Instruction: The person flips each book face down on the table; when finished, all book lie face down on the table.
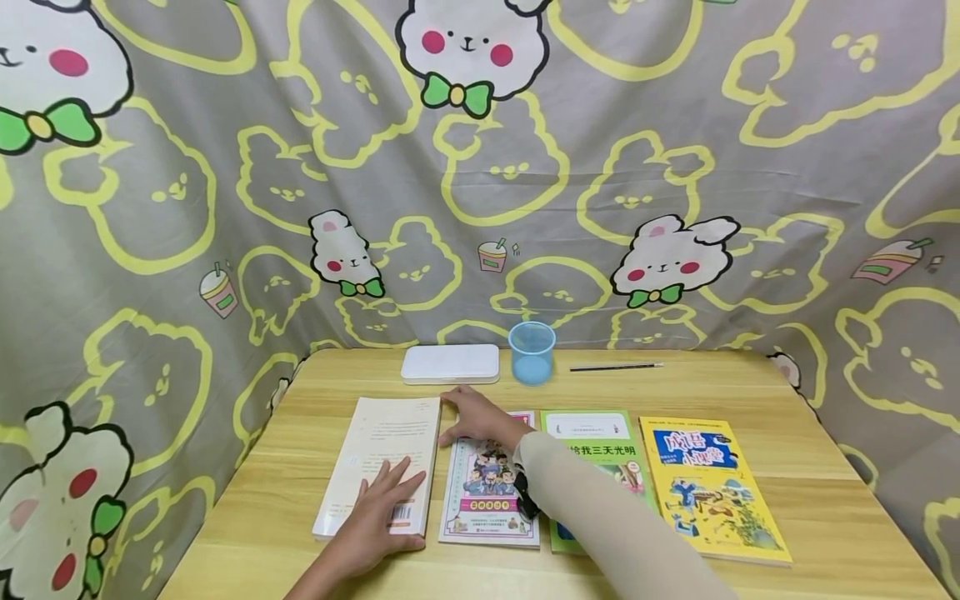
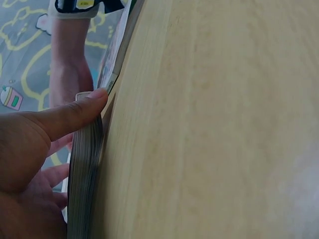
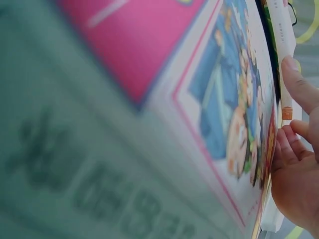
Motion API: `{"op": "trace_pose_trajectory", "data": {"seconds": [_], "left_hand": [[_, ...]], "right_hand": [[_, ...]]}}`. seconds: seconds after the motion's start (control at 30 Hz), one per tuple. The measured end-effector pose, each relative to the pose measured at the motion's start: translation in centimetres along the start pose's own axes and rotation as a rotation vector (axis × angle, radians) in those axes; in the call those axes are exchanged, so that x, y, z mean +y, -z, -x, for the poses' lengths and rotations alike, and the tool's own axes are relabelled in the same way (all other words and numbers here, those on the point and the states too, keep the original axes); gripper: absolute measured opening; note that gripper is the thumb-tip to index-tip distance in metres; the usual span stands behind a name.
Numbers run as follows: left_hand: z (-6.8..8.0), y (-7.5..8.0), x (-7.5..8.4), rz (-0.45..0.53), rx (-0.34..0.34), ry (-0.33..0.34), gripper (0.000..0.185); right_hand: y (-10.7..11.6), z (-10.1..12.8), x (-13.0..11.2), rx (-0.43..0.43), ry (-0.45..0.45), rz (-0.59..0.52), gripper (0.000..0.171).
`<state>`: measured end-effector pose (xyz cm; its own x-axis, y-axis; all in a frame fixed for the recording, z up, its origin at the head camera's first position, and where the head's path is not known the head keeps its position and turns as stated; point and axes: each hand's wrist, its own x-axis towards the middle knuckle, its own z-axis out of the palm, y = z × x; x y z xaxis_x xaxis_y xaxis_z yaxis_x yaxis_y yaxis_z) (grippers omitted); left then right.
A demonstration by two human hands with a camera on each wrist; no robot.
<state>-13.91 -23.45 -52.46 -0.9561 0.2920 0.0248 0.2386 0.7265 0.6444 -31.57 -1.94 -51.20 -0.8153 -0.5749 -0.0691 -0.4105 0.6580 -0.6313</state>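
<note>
A thick white-covered book [image 1: 397, 421] lies on the left of the table, its barcode partly under my left hand [image 1: 372, 518]. The fingers of that hand spread straight over the cover, while its thumb [image 2: 75, 114] lies across the near corner above the page edges [image 2: 83, 169]. My right hand [image 1: 480, 418] is at the book's far right corner. In the right wrist view, its thumb [image 3: 296, 82] extends along the book's white spine [image 3: 281, 40], with the other fingers lightly bent below. The right wrist passes over a book with cartoon figures [image 1: 483, 475].
Farther right lie a green book [image 1: 592, 450], partly covered by the right sleeve [image 1: 600, 508], and a yellow book [image 1: 716, 500]. Along the back stand a white case [image 1: 450, 362], a blue translucent cup [image 1: 532, 354] and a dark pencil [image 1: 615, 367]. A patterned curtain [image 1: 525, 192] hangs behind.
</note>
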Motion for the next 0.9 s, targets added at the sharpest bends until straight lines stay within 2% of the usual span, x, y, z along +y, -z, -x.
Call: {"op": "trace_pose_trajectory", "data": {"seconds": [0.2,0.5,0.7,0.9], "left_hand": [[0.0,0.0,-0.1,-0.006,-0.003,-0.003,0.094],[-0.1,0.0,-0.1,-0.005,-0.003,-0.008,0.094],[0.0,-0.1,-0.2,-0.005,-0.005,-0.008,0.094],[0.0,-0.1,-0.2,-0.003,-0.004,-0.005,0.094]], "right_hand": [[0.6,0.6,0.0,0.001,0.037,-0.034,0.087],[0.9,1.1,0.7,-0.017,0.085,-0.043,0.085],[1.3,2.0,1.2,-0.046,0.084,-0.107,0.082],[2.0,2.7,1.8,-0.033,0.092,-0.133,0.077]]}}
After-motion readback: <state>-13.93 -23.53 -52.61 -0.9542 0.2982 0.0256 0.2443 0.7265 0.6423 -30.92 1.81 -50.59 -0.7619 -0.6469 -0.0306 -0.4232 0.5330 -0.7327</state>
